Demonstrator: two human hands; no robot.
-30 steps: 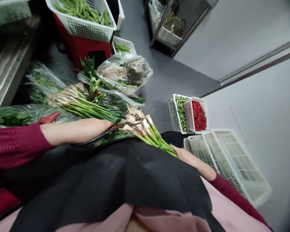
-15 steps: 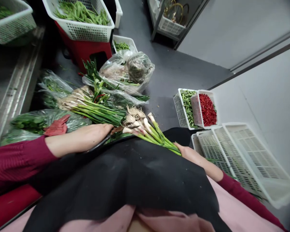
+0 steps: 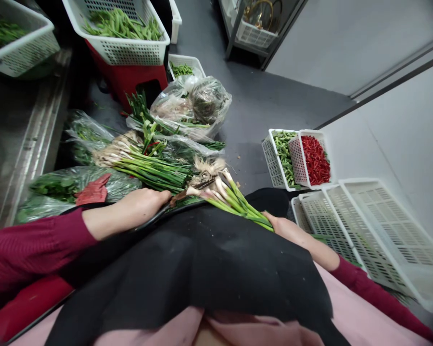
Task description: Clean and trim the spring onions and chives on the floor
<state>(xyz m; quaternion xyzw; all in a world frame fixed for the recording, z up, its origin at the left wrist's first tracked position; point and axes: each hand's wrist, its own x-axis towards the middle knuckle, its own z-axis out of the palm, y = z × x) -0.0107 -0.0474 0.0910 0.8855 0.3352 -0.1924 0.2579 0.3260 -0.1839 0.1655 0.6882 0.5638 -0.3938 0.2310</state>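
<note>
My left hand (image 3: pixel 146 206) is closed around the handle end of a knife (image 3: pixel 180 196) with a dark, rusty-looking blade. The blade reaches right, lying across the root end of a bunch of green garlic (image 3: pixel 234 199). My right hand (image 3: pixel 283 228) grips this bunch by its green stalks, the white bulbs pointing up and left over my black apron (image 3: pixel 238 269). Pale, stringy roots (image 3: pixel 209 167) show at the bulb ends. Beyond the knife lies a larger pile of green garlic (image 3: pixel 147 166), roots to the left.
Plastic bags of greens (image 3: pixel 57 187) and a red glove (image 3: pixel 93 190) lie at left. A basket of green beans (image 3: pixel 119 50) sits on a red stool (image 3: pixel 130 79). At right stand a basket of red chillies (image 3: pixel 313 161) and stacked white baskets (image 3: pixel 368 226).
The knife blade has moved right and up onto the root ends of the bunch, where it shows more clearly. My right hand keeps its hold on the stalks. The view has shifted slightly.
</note>
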